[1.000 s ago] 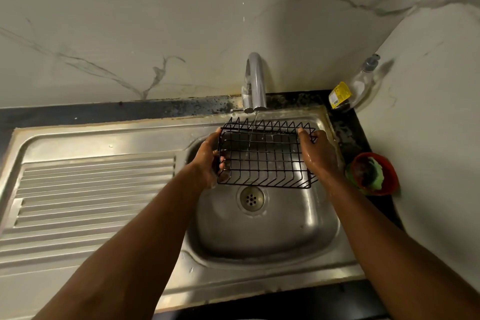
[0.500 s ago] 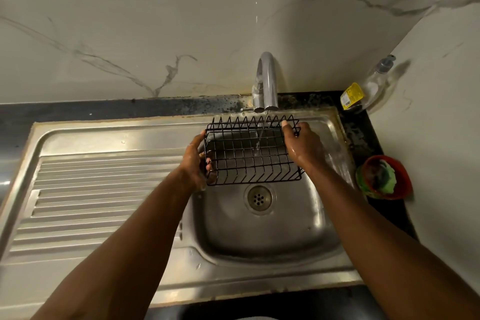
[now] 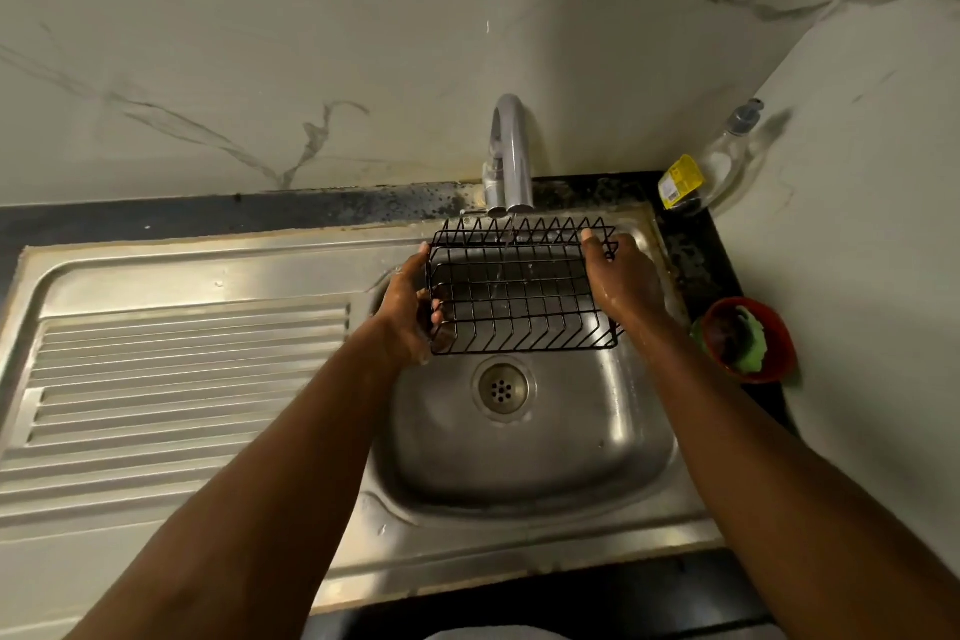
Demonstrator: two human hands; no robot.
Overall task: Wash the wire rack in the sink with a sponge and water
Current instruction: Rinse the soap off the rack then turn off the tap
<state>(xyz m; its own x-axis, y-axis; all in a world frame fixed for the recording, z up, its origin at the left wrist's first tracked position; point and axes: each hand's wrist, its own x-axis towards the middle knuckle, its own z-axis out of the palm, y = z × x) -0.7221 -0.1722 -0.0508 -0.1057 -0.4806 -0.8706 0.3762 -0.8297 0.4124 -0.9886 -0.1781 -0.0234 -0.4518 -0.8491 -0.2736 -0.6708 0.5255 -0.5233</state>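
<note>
CHANGE: black wire rack [image 3: 519, 296] shifted so the curved grey tap [image 3: 511, 146] streams through its mesh | GRIP: our left hand [image 3: 410, 312] and right hand [image 3: 623, 281], fingers clamped on its ends | we judge rinsing under way

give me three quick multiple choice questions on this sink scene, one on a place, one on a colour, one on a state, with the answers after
1. Where is the red bowl relative to the sink?
A. inside the basin
B. on the dark counter to its right
C. on the floor below it

2. What colour is the wire rack?
A. white
B. blue
C. black

3. What is the tap doing?
A. running water onto the rack
B. shut off and dry
C. wrapped in a cloth

Answers:
1 B, the bowl stands on the counter just past the sink's right edge.
2 C, its wires show black against the steel basin.
3 A, a thin stream falls from the spout through the rack.
</note>
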